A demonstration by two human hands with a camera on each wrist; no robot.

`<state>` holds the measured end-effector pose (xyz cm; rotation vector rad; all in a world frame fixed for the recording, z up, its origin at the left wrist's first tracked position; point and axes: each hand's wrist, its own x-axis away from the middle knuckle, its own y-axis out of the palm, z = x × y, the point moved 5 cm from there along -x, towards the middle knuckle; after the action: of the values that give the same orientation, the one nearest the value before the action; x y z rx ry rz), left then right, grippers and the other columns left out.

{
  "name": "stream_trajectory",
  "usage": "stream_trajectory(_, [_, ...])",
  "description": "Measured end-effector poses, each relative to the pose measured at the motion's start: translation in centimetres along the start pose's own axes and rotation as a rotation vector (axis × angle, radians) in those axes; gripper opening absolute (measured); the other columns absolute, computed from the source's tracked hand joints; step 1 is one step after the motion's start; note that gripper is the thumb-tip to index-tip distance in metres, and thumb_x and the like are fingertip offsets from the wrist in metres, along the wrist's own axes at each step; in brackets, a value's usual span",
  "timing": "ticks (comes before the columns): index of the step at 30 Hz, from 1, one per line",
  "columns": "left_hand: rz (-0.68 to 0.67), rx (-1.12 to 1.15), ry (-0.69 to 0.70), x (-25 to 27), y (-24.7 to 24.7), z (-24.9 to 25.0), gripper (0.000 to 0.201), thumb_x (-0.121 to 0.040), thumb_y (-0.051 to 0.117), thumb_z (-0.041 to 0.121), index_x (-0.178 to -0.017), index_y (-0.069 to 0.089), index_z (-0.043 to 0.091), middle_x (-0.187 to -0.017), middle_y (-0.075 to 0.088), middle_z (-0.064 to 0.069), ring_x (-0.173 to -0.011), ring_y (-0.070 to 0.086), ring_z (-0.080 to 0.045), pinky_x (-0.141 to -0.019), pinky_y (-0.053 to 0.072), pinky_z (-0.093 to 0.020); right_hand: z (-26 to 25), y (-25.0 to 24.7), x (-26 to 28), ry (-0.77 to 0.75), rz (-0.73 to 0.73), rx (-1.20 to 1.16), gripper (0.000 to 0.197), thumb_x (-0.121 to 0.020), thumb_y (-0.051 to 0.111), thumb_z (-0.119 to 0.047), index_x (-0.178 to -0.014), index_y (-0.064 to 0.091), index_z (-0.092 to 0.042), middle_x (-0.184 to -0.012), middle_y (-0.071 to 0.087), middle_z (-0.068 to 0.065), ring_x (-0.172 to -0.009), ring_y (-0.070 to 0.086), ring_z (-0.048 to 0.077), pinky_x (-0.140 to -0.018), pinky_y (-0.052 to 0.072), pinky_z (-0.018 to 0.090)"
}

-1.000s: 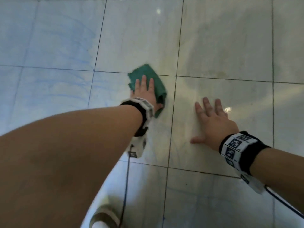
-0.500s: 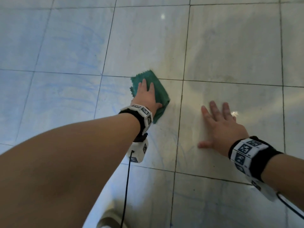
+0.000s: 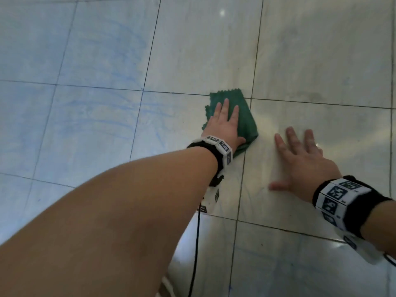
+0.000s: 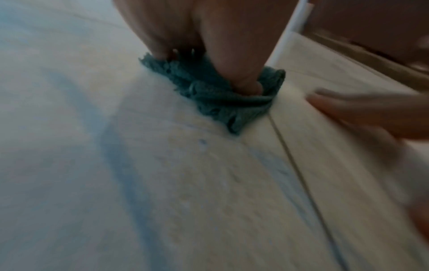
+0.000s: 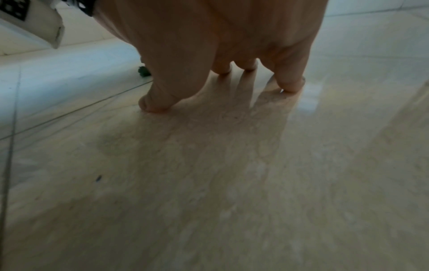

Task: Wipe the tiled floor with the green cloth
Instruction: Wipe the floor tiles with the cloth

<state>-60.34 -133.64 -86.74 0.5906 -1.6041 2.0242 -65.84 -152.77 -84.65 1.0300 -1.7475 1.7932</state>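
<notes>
fingers (image 3: 225,108) of the left hand (image 3: 224,127) lie straight and spread, pressed flat on the green cloth (image 3: 244,121), gripping nothing; the cloth sticks out past the fingertips and to their right, bunched under the palm in the left wrist view. it sits on the tiled floor (image 3: 102,129) just left of a grout line, blue streaks farther left. right of that line, near the cloth but apart, the right hand (image 3: 304,163) rests flat on bare tile, fingers splayed, empty.
</notes>
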Motion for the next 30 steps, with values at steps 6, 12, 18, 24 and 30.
stream_trajectory(6, [0.098,0.067,-0.386,1.4,-3.7,-13.9,0.095,-0.096,0.055,0.049,-0.157,-0.008,0.011,-0.163,-0.016,-0.016,-0.151,-0.009,-0.035,-0.122,0.002,-0.042,-0.2,-0.2,0.1,0.008,-0.009,0.02,0.13,-0.071,0.064,-0.076,-0.15,-0.031,-0.034,-0.156,-0.04,-0.005,-0.147,-0.029,0.034,-0.12,0.014,0.051])
stream_trajectory(12, [0.051,0.063,-0.283,2.7,-1.8,-11.3,0.094,-0.096,0.057,0.045,-0.157,-0.007,0.014,-0.162,-0.019,-0.014,-0.15,-0.012,-0.034,-0.123,0.007,-0.046,-0.6,-0.3,0.1,0.014,-0.02,0.019,0.131,-0.07,0.063,-0.078,-0.15,-0.031,-0.036,-0.155,-0.042,-0.004,-0.146,-0.028,0.038,-0.119,0.014,0.053])
stream_trajectory(18, [0.015,0.001,-0.029,1.4,0.8,-3.0,0.097,-0.094,0.059,0.046,-0.158,-0.008,0.017,-0.162,-0.022,-0.01,-0.15,-0.015,-0.03,-0.123,0.004,-0.046,-3.0,-0.8,-1.0,-0.034,-0.008,0.039,0.132,-0.067,0.069,-0.077,-0.151,-0.026,-0.038,-0.158,-0.037,-0.003,-0.145,-0.022,0.047,-0.119,0.013,0.058])
stream_trajectory(24, [0.044,0.028,-0.083,0.7,-0.3,-5.8,0.097,-0.094,0.058,0.048,-0.157,-0.009,0.018,-0.162,-0.023,-0.008,-0.151,-0.014,-0.027,-0.123,0.003,-0.04,-5.0,-0.9,-2.3,-0.043,0.019,0.03,0.133,-0.065,0.072,-0.076,-0.152,-0.022,-0.04,-0.159,-0.035,-0.002,-0.145,-0.021,0.05,-0.119,0.015,0.062])
stream_trajectory(30, [0.131,0.076,-0.35,0.8,-3.4,-14.6,0.094,-0.096,0.055,0.049,-0.157,-0.006,0.012,-0.163,-0.016,-0.014,-0.151,-0.01,-0.033,-0.122,0.002,-0.04,-6.2,-1.2,-3.4,-0.063,0.028,0.041,0.138,-0.061,0.074,-0.077,-0.151,-0.023,-0.04,-0.159,-0.034,-0.003,-0.144,-0.022,0.051,-0.117,0.017,0.064])
